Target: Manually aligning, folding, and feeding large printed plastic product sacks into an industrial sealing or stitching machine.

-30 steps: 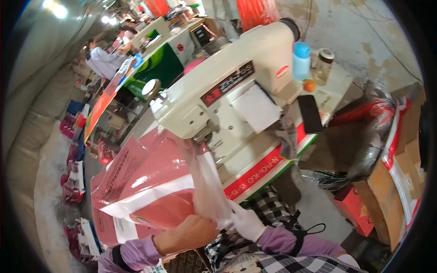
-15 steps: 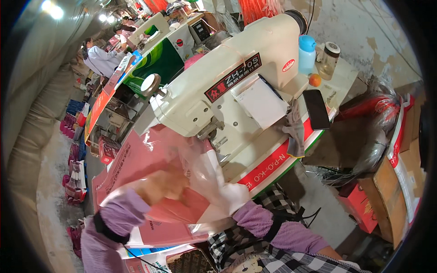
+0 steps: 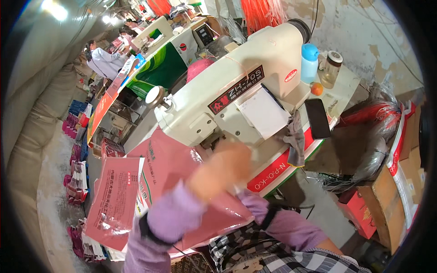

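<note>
My left hand [image 3: 223, 169], smeared by motion, is at the needle end of a large cream sewing machine [image 3: 200, 109]. Its fingers cannot be made out. Behind it, my right hand is mostly hidden; only the purple sleeve [image 3: 261, 207] and a pale bit near the wrist show. Below both hands lies a pink printed plastic sack [image 3: 175, 170], spread from the machine head toward my lap. Another pink printed piece [image 3: 114, 200] with a clear, shiny edge lies at its left. The machine's needle area is partly covered by my left hand.
On the machine bed rest a white pad [image 3: 263, 111], a grey glove [image 3: 296, 136] and a black phone [image 3: 317, 118]. Behind them stand a blue bottle [image 3: 309, 63], a clear jar [image 3: 331, 70] and a fruit [image 3: 316, 88]. Cardboard [image 3: 380, 207] leans at right. People work at far left.
My left hand has moved right and up, from over the pink sack to the needle area. The translucent plastic near my hands no longer shows, and a pink piece now lies at the left.
</note>
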`<state>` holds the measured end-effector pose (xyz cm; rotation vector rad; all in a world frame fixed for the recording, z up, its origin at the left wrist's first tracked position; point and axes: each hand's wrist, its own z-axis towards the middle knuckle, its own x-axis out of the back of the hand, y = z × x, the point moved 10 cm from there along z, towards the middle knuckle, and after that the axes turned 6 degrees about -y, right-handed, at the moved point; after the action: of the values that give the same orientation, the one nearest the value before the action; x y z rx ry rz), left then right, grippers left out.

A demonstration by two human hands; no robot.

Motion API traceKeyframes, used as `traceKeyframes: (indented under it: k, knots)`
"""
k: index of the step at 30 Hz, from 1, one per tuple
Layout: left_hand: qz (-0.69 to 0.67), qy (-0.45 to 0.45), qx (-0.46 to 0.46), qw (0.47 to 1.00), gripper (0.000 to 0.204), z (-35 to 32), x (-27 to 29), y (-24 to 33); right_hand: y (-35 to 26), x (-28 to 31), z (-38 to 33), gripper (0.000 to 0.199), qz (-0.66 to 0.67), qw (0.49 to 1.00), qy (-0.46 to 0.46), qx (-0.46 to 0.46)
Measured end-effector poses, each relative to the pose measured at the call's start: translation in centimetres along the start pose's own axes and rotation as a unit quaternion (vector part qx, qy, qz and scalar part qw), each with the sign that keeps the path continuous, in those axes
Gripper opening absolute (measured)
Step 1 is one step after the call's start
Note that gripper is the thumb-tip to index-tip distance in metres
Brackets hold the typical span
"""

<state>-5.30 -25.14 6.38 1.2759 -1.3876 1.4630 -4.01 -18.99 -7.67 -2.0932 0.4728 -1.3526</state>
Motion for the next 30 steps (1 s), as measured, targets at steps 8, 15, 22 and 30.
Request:
traceKeyframes:
  k: [8,15,22,30]
  knots:
    - [-0.421,-0.287,0.240,0.826,0.032,-14.5,-6.1,4.3,3.1,-1.5,-9.4,0.051,0.351,0.931,-0.029,0.090]
    - [-0.235,-0.508,0.197,0.805,0.020,-18.9,-12.8,8.6,2.6,-0.4,-10.2,0.047,0.361,0.927,-0.033,0.096]
    - [-0.508,-0.094,0.193,0.834,0.013,-13.7,-4.1,6.4,1.9,0.3,-10.6,0.047,0.393,0.911,-0.065,0.103]
    - [-0.838,-0.091,0.425,0.329,0.015,-12.5,-2.5,8.1,2.8,-0.3,-9.9,0.046,0.390,0.911,-0.105,0.080]
